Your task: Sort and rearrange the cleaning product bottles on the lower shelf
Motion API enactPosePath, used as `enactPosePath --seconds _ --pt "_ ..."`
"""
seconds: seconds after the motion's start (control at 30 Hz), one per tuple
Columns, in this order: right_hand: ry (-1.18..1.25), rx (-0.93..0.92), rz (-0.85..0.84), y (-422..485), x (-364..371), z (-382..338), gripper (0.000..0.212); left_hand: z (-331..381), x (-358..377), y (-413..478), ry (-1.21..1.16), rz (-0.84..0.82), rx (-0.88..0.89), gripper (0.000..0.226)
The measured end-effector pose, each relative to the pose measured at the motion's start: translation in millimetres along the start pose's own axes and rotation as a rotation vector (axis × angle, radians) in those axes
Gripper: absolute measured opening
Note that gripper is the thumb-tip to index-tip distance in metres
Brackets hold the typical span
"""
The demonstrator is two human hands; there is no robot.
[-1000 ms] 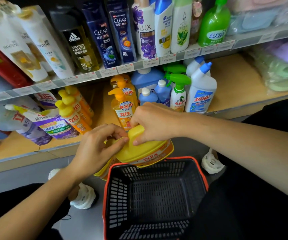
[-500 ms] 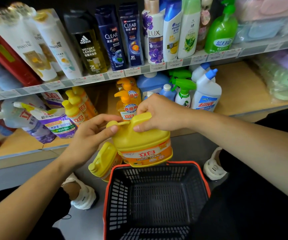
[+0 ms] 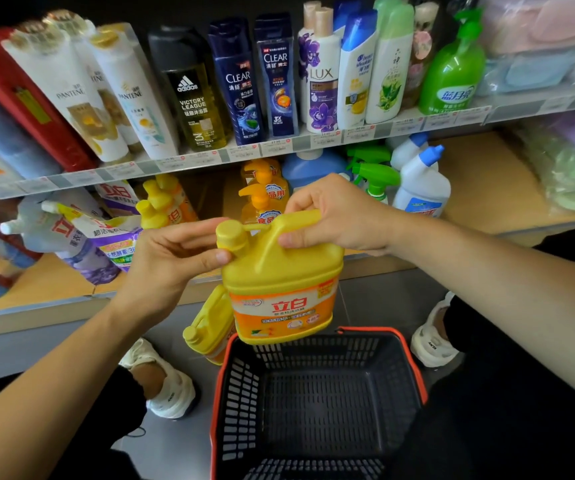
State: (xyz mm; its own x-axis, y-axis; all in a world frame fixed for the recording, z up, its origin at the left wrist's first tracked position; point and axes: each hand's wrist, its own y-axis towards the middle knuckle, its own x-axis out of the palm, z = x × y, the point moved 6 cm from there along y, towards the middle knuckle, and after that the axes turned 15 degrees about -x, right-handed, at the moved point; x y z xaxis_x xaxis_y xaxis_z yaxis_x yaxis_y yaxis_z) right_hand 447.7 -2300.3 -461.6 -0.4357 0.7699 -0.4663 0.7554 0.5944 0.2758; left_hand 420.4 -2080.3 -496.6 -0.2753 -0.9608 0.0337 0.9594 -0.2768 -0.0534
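seemingly mid-transfer, the yellow jug (image 3: 280, 289) hung upright above the far rim of the black basket (image 3: 365, 330), in front of the lower shelf (image 3: 480, 178), with the right hand (image 3: 334, 213) curled round its handle and the left hand (image 3: 171, 261) pinching its capped neck. the next move probably called for carrying it forward onto bare shelf board, kept level and clear of the pump bottles (image 3: 261, 199) behind.

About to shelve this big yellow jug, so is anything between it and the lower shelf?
Yes: orange pump bottles stand directly behind the jug. The gap left of them, beside the small yellow bottles, looks open.
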Motion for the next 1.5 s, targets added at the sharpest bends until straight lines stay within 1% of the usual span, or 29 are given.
enactPosePath --seconds 0.07,0.17,0.27,0.37,0.43,0.5,0.57,0.7,0.77,0.83,0.87,1.0,1.1,1.17,1.27,1.37,1.47,1.5 --pt "0.007 0.015 0.082 -1.6 2.6 -0.3 0.029 2.6 -1.9 -1.6 0.032 0.076 0.071 0.038" --pt "-0.011 0.028 0.178 -3.6 9.3 -1.0 0.032 5.8 -0.7 -2.9 0.122 0.194 0.137 0.040" --pt "-0.012 0.042 0.272 -6.8 17.4 -0.5 0.034 10.8 -0.2 -6.3 0.309 0.395 0.224 0.043" --pt "0.005 0.052 0.327 -9.2 26.1 -0.7 0.040 16.4 2.9 -10.9 0.490 0.557 0.301 0.044" --pt "0.014 0.064 0.330 -8.8 27.8 -0.6 0.042 18.7 4.3 -10.5 0.545 0.589 0.306 0.043" --pt "0.045 0.084 0.318 -7.5 26.2 1.0 0.041 20.0 5.8 -7.7 0.577 0.556 0.297 0.043" --pt "0.083 0.101 0.300 -6.5 23.0 2.6 0.035 19.2 6.9 -2.8 0.551 0.445 0.258 0.042" --pt "0.188 0.145 0.272 -5.1 17.1 4.7 0.029 17.5 9.1 7.4 0.285 0.129 0.120 0.040" --pt "0.240 0.153 0.277 -3.9 13.9 5.5 0.021 16.4 8.8 9.7 0.248 0.071 0.101 0.039" --pt "0.303 0.151 0.305 -3.2 10.6 6.0 0.011 8.2 7.0 11.5 0.268 0.053 0.058 0.036" --pt "0.335 0.143 0.324 -2.8 8.7 5.8 0.009 1.4 5.2 12.2 0.276 0.045 0.020 0.037" --pt "0.407 0.132 0.403 -0.9 -2.6 4.4 0.008 -27.8 -14.1 17.5 0.263 0.006 -0.146 0.070" --pt "0.438 0.086 0.462 1.0 -14.8 0.0 0.006 -51.1 -25.9 21.7 0.223 -0.047 -0.306 0.084" --pt "0.466 0.040 0.491 1.3 -22.6 -3.7 0.006 -64.3 -26.9 21.6 0.138 -0.079 -0.376 0.081" --pt "0.551 -0.007 0.544 0.8 -33.6 -3.1 0.006 -69.8 -23.5 23.0 -0.032 -0.079 -0.402 0.070" --pt "0.586 0.012 0.564 1.8 -41.1 3.4 0.009 -65.2 -20.5 25.7 -0.171 -0.066 -0.360 0.063" --pt "0.511 0.012 0.546 1.6 -48.0 9.7 0.009 -58.2 -16.7 28.4 -0.264 -0.054 -0.288 0.046" --pt "0.469 0.002 0.542 0.9 -51.0 11.3 0.008 -54.6 -16.2 29.5 -0.272 -0.039 -0.267 0.047"
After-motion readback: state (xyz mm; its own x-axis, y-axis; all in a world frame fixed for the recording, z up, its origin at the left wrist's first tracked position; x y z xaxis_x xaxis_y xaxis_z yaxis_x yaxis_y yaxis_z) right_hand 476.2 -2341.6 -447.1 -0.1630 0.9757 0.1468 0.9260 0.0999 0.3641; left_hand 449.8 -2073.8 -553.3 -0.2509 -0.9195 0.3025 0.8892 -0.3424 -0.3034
